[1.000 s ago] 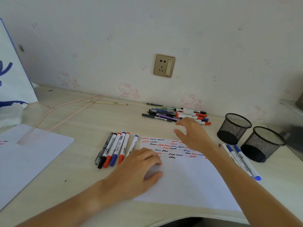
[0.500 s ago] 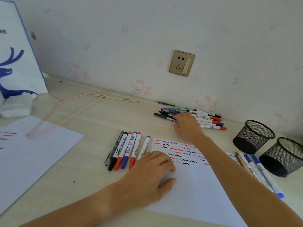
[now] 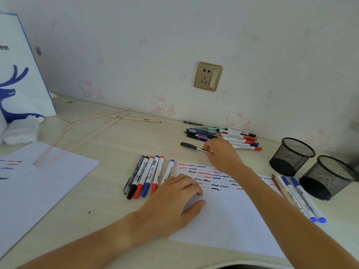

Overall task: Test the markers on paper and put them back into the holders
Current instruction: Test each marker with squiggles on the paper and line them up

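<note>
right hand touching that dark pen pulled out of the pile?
Touching. The head view shows the right hand with its fingertips pinched on one end of the dark pen, which lies on the desk, clear of the pile.

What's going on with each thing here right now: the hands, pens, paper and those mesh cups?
Right hand: pinching a black pen.
Left hand: resting on the test paper.
Test paper: squiggles along its top, blank below.
Mesh holders: upright, no pens visible inside.
Marker row: capped, lying side by side.
Pen pile: by the wall, lying flat.
</note>
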